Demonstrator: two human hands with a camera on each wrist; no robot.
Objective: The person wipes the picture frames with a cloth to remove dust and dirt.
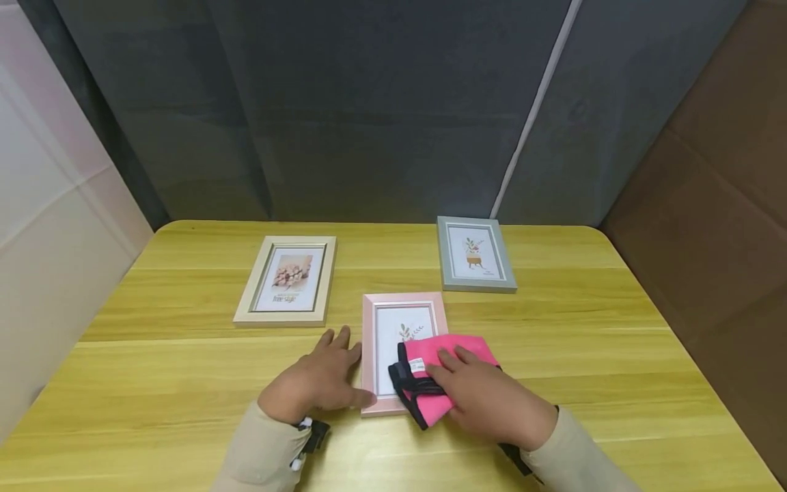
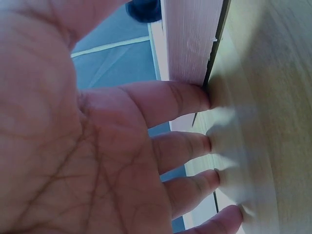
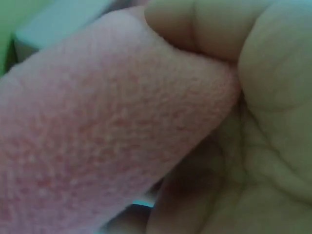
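A pink picture frame lies face up near the front of the table, showing a plant print. Beside its left edge is my left hand, fingers extended, with the thumb on the lower left corner. In the left wrist view, the index finger rests against the side of the frame, and the fingertips meet the tabletop. My right hand holds a folded pink cloth with black edging over the frame's lower right part, hiding it. The right wrist view shows the fuzzy cloth tucked between thumb and palm.
On the wooden table, a cream frame lies at the back left and a grey-blue frame at the back right. A dark curtain hangs behind, with a white panel left and a brown one right.
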